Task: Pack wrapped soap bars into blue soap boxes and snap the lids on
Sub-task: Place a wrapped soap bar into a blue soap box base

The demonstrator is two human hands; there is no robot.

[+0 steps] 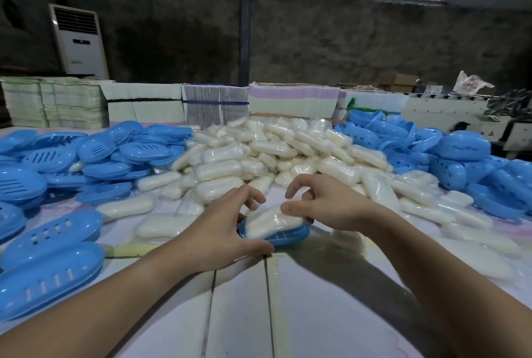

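Head view: left hand (221,231) grips blue soap box base (288,235) on desk (302,300) — right hand (325,205) pinches wrapped soap bar (270,221) seated inside it.

Sky-blue oval plastic soap-box lids (51,153) with slotted stripe patterns fill the left of the frame; matching blue perforated box bases (449,156) heap at the right. Between them lies a cream-white pile of clear-wrapped soap bars (259,147). One such creamy wrapped bar (270,221) sits in a blue box half (285,238) at centre, on a pale white table (316,314). A white standing air conditioner (77,41) stands upper left against a dark grey wall (345,41).
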